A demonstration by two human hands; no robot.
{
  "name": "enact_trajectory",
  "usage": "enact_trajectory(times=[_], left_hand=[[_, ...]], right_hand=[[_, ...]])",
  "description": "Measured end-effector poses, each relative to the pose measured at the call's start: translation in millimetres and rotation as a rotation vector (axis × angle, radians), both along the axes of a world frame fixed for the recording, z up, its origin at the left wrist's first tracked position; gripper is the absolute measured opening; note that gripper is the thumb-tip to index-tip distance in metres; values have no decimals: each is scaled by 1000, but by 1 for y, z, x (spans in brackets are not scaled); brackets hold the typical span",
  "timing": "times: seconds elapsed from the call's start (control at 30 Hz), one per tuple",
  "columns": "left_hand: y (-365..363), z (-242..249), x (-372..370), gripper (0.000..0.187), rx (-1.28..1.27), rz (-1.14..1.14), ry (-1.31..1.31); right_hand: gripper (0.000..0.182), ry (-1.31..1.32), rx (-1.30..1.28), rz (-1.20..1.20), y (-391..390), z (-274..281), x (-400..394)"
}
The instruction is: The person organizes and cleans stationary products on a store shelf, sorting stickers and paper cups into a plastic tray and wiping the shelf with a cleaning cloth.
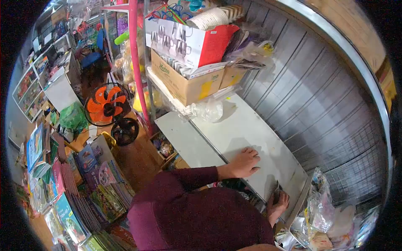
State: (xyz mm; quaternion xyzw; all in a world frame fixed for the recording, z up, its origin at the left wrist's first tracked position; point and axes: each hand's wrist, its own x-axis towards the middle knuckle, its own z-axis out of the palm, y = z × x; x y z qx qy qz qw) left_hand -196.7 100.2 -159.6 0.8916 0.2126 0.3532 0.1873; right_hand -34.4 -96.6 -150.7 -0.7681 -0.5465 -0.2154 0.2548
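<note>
My left hand rests on a white shelf board, palm down, its fingers somewhat bent and apart, holding nothing. Farther right and nearer my body, my right hand is closed around a small dark object beside the board's right end. The object is too small and partly covered to name. A metal strip runs along the board between it and another pale panel. My sleeves and front are dark maroon.
Above the board's far end, a rack holds cardboard boxes and a red-and-white box. Stacked books stand at the left, an orange fan behind them. Plastic-wrapped items lie at the right. Behind is a slatted grey wall.
</note>
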Motion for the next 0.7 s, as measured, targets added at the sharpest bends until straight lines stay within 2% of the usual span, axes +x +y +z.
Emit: enact_trajectory(times=[0.2,0.27,0.4,0.53,0.63,0.7], left_hand=[[3,0,-11,25,-129,-183,-121],[6,1,-17,21,-188,-344,-336],[17,43,-61,19,-167,-506,-421],[52,110,-125,20,48,-284,-643],[88,150,-175,21,249,43,-684],[108,169,-199,25,374,244,-705]], right_hand=[[31,81,7,-27,4,5,-8],[30,31,30,-18,4,2,-9],[28,-7,46,-27,6,-1,-4],[28,20,79,-58,7,0,-8],[27,101,59,-63,7,2,-8],[27,58,73,-65,8,-1,-5]])
